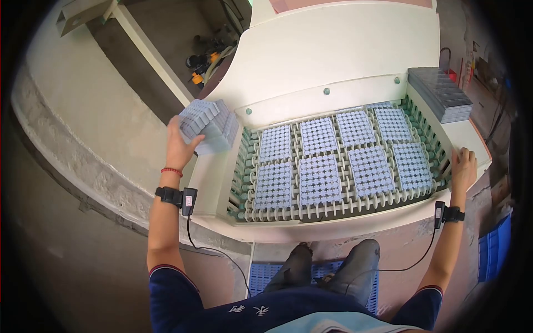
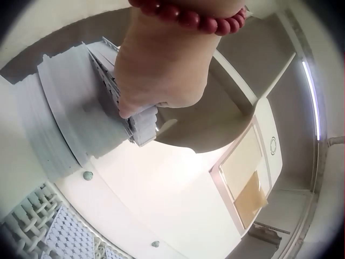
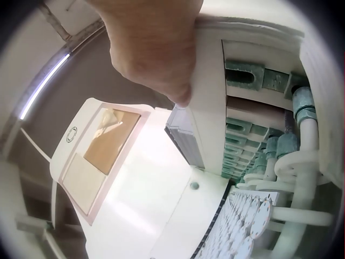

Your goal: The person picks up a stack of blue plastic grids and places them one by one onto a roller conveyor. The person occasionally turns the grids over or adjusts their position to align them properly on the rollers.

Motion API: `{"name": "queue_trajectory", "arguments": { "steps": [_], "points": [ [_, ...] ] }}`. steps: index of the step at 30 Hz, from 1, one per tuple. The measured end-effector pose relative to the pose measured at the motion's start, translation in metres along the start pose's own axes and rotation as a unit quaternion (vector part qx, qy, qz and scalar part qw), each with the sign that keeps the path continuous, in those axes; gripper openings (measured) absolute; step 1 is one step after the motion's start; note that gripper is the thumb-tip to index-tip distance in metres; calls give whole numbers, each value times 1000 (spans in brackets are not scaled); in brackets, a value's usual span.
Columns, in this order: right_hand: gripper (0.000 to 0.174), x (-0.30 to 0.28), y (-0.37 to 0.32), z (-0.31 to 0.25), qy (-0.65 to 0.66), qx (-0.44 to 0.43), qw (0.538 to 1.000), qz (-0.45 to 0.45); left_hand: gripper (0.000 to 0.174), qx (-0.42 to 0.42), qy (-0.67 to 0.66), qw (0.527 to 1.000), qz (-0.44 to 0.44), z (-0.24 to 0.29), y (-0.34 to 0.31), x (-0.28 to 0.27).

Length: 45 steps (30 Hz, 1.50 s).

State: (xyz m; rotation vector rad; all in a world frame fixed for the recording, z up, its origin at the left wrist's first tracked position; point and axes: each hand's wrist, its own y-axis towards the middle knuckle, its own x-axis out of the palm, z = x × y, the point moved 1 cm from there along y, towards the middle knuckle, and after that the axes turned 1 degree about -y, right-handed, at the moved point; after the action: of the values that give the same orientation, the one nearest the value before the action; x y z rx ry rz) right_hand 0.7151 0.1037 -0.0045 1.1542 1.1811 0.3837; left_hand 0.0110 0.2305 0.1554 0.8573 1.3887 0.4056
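The left hand is holding a stack of trays above the machine's left corner, just beside the conveyor where single trays are lying; its grip is clasping the stack's near end. The right hand is resting flat on the right rim, holding nothing. In my judgement, the stack is needing a firm, level hold, because loose trays may be slipping apart.
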Motion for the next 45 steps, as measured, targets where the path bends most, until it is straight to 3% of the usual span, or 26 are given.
{"name": "queue_trajectory", "arguments": {
  "steps": [1, 2, 3, 5, 6, 8, 9, 10, 11, 17, 18, 19, 21, 23, 24, 26, 29, 32, 35, 39, 42, 45],
  "points": [
    [22, 0, 0, -1, 3, 2, 1000, 5, 73, 5, -3, 1000, -1, -5, 0, 3],
    [22, -1, 0, -1, 4, 4, 1000, 12, 80, -197, -193, 959, 70, -21, 1, 9],
    [21, -1, 0, -2, 10, 4, 1000, 12, 88, -383, -370, 837, 128, -31, 1, 15],
    [21, -10, 1, -6, 13, 10, 1000, 17, 94, -509, -583, 629, 65, -5, 3, -5],
    [21, -14, 1, -8, 23, 12, 1000, 16, 100, -482, -658, 579, 21, -17, 0, 9],
    [21, -17, -1, -7, 31, 27, 999, 17, 79, -522, -756, 393, 25, -38, 5, 30],
    [21, -17, -1, -7, 33, 25, 999, 22, 60, -467, -778, 419, 18, -35, 7, 33],
    [22, -18, -1, -6, 46, 24, 998, 18, 48, -467, -779, 415, 51, -15, 13, 25],
    [22, -18, -2, -7, 52, 24, 998, 26, 42, -451, -759, 465, 62, -23, 15, 33],
    [20, -24, -5, -4, 57, 28, 998, 30, 35, -461, -751, 470, 54, -47, 14, 45],
    [23, -21, -5, -2, 62, 18, 996, 54, 35, -363, -679, 638, -19, -107, 4, 65],
    [23, -19, -5, -2, 55, 23, 997, 52, 35, -243, -578, 774, -85, -150, 5, 92],
    [24, -20, -5, -1, 43, 11, 998, 42, 35, -431, -755, 493, 19, -95, 0, 56],
    [24, -23, -5, 0, 38, 13, 998, 45, 37, -333, -605, 723, -32, -130, -21, 57],
    [24, -24, -7, 0, 47, 7, 998, 46, 37, -332, -607, 721, -36, -115, -24, 45],
    [23, -24, -8, 0, 59, 9, 998, 34, 40, -436, -733, 519, 57, -72, -48, 8],
    [23, -24, -15, -2, 52, 17, 997, 62, 45, -379, -712, 589, 39, -102, -89, 4],
    [21, -21, -11, -5, 51, 26, 998, 30, 40, -457, -688, 556, 95, -61, -97, -26],
    [22, -9, -8, 0, 34, -4, 998, 49, 37, -429, -705, 559, 83, -30, -105, -44],
    [25, 4, -4, 13, 15, -16, 1000, -5, 37, -426, -704, 561, 93, -4, -133, -59],
    [25, 5, -3, 20, 54, 31, 996, -62, 40, -418, -717, 551, 91, 11, -157, -63],
    [19, -19, -5, -4, 240, 72, 962, -108, 44, -421, -728, 537, 69, 19, -193, -65]
  ]
}}
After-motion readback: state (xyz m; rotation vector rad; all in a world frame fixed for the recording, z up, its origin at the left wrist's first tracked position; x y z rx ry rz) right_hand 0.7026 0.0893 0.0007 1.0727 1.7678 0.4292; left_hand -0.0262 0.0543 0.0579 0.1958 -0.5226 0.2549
